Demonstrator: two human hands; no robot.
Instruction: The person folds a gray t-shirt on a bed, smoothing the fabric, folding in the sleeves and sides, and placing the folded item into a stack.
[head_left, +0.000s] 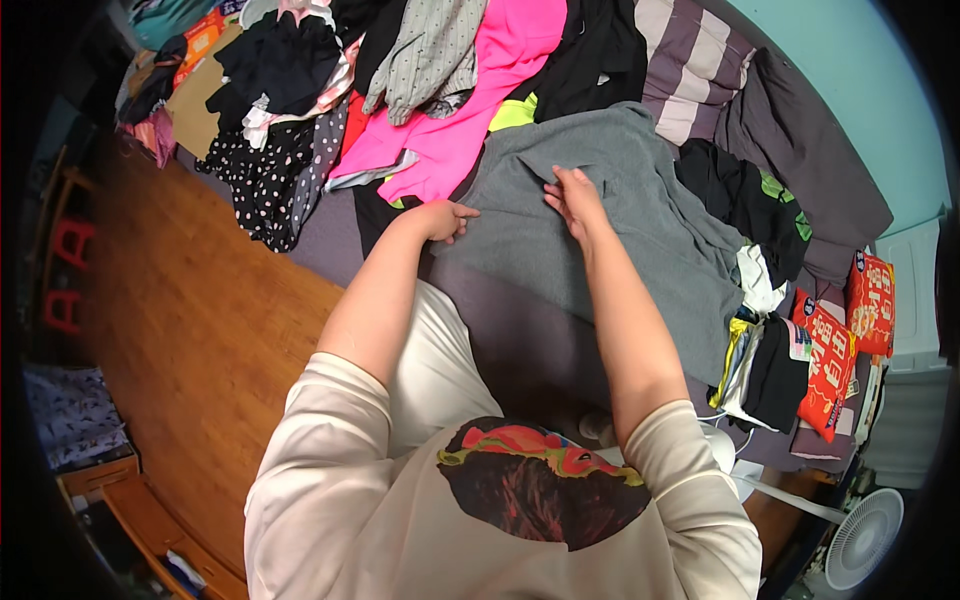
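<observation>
A grey piece of cloth (620, 230), perhaps a garment, lies spread with wrinkles over the sofa in front of me. At its left edge is my left hand (447, 220), its index finger stretched out over the cloth and the others partly curled. I see no fabric gripped in it. My right hand (577, 203) hovers over or lightly touches the cloth's upper middle, palm turned inward, fingers loosely bent and apart, holding nothing. Bright pink clothing (437, 155) lies just beyond my left hand.
A polka-dot garment (270, 185) and a dark clothes pile (285, 70) lie far left. Black clothing (735, 195), folded clothes (775, 375) and a red cushion (826, 362) are to the right. A white fan (864, 538) stands lower right. Wooden floor (210, 330) extends left.
</observation>
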